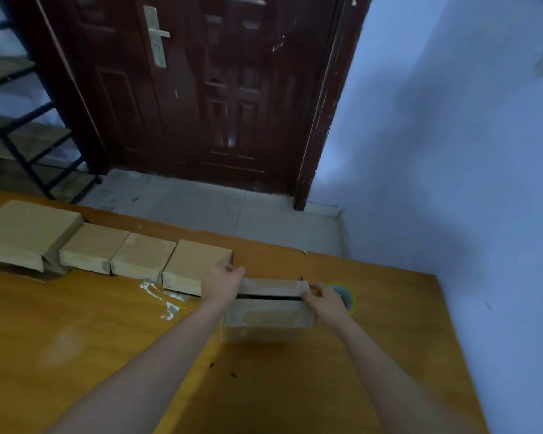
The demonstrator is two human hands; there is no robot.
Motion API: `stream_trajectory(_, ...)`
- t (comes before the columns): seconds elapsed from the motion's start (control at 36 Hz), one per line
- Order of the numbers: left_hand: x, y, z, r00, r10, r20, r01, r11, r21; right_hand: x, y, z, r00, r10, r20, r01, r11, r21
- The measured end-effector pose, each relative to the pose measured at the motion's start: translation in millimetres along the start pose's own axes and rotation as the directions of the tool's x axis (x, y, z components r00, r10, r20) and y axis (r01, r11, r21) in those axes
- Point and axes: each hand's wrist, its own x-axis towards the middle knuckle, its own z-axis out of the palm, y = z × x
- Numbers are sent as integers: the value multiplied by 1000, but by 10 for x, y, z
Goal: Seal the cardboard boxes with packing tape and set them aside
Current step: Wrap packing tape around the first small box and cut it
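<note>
A small cardboard box [268, 314] stands on the wooden table [76, 339] in front of me, its two top flaps nearly closed with a dark gap between them. My left hand [221, 281] grips the left end of the far flap. My right hand [325, 300] pinches the right end of the same flap. A roll of packing tape [347, 296] with a yellow-green rim lies flat just behind my right hand, partly hidden by it. Three closed boxes [143, 256] sit side by side in a row to the left, along the table's far edge.
A larger flat box [25, 233] lies at the far left end of the row. Scraps of clear tape [166, 300] stick to the table near the row. Beyond the table are a tiled floor, a dark red door [201, 89] and a black metal shelf [19, 126].
</note>
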Motion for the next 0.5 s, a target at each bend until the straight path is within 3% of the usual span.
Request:
stream_trajectory(0.19, 5, -241, -35, 991, -61, 121, 21, 953, 303, -88, 86, 237, 997, 33, 69, -18, 979, -203)
stream_trajectory(0.39, -41, -602, -3, 988, -25, 152, -15, 967, 253, -140, 244, 443, 997, -6, 75, 16, 991, -133)
stream_trajectory(0.5, -76, -592, -19, 993, 27, 116, -58, 961, 270, -157, 344, 360, 993, -12, 113, 11, 1000, 9)
